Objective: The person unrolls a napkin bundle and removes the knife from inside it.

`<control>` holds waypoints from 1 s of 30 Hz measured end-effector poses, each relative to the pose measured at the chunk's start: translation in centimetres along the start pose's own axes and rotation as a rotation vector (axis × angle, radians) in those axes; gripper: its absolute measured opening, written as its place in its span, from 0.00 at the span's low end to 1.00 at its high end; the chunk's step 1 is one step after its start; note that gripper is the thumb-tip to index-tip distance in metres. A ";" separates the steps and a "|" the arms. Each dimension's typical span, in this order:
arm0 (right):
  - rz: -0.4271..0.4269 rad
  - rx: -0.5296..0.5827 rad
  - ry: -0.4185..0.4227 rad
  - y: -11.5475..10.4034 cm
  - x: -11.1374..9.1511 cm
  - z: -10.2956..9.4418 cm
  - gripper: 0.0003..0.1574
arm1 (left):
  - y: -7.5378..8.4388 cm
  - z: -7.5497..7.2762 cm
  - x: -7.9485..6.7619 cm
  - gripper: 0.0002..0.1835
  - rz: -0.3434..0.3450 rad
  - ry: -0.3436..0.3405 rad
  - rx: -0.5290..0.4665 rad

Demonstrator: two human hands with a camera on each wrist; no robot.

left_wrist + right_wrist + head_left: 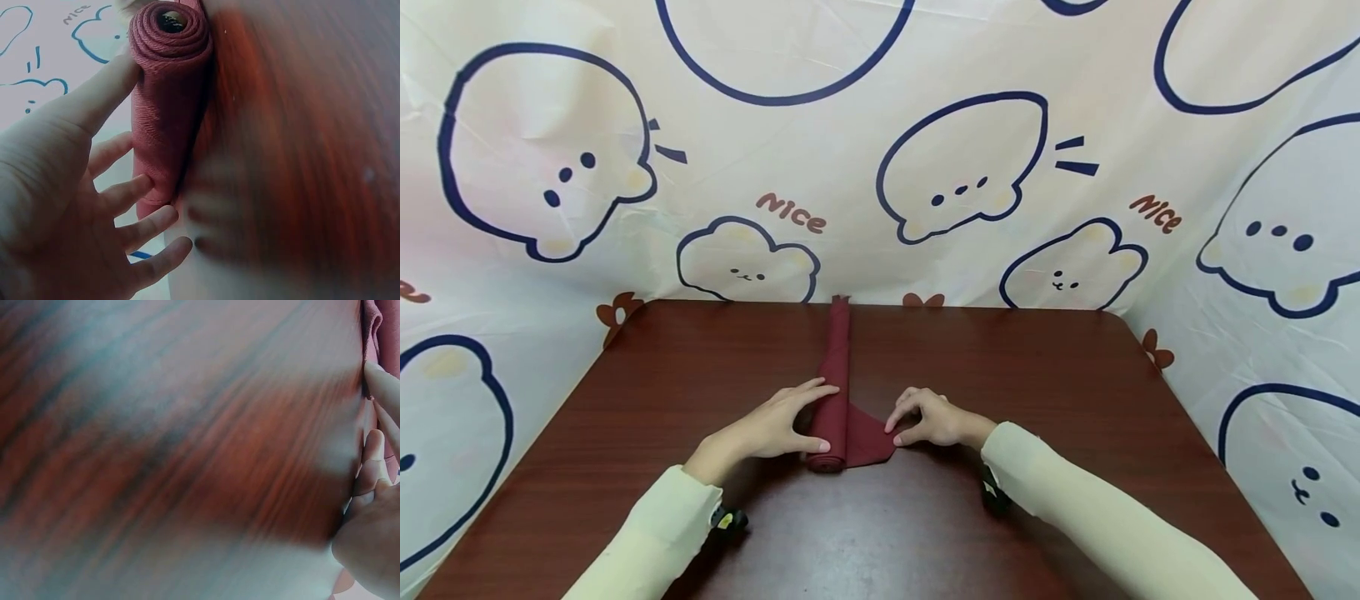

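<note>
A: Dark wood-grain table [1000, 358], cartoon-print backdrop [850, 158]. Step done well?

B: Probably flap [868, 437] taut and flat, maroon cloth roll [832, 417] tight and even.

A: Hands?

B: Left hand [771, 422] spread, loose-fingered, rests against the roll; right hand [938, 419] pinches the flap's corner. Roll lies between them, flap toward the right.

The head view is bright and mostly sharp, with glare on the near part of the desk [835, 546] and soft shadows below the sleeves [1075, 492]. Both wrist views look hazier: the desk's grain blurs, and pale sheen washes over it, broadest in the right one.
</note>
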State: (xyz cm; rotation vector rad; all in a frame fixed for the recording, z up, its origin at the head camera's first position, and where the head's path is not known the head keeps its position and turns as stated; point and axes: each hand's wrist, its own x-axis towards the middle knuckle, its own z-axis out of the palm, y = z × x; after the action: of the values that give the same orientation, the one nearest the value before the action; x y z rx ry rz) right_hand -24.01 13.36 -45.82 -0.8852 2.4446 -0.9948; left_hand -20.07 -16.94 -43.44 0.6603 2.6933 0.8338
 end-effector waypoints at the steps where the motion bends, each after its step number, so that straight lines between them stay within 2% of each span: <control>1: 0.003 0.003 -0.001 0.0 0.0 0.0 0.09 | -0.1 -0.1 -0.1 0.45 -0.001 0.001 0.001; 12: 0.006 0.023 -0.001 0.0 0.1 -0.4 0.08 | -0.6 -0.6 -0.3 0.46 0.014 0.003 -0.003; 30: 0.005 0.033 -0.009 0.1 0.0 0.0 0.08 | -0.5 -0.4 -0.5 0.46 0.017 -0.014 -0.005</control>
State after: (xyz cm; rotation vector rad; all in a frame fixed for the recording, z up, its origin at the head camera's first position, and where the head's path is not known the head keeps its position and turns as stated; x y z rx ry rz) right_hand -24.09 13.42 -45.88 -0.8710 2.4152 -1.0243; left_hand -19.96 -17.70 -43.33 0.6863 2.6754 0.8370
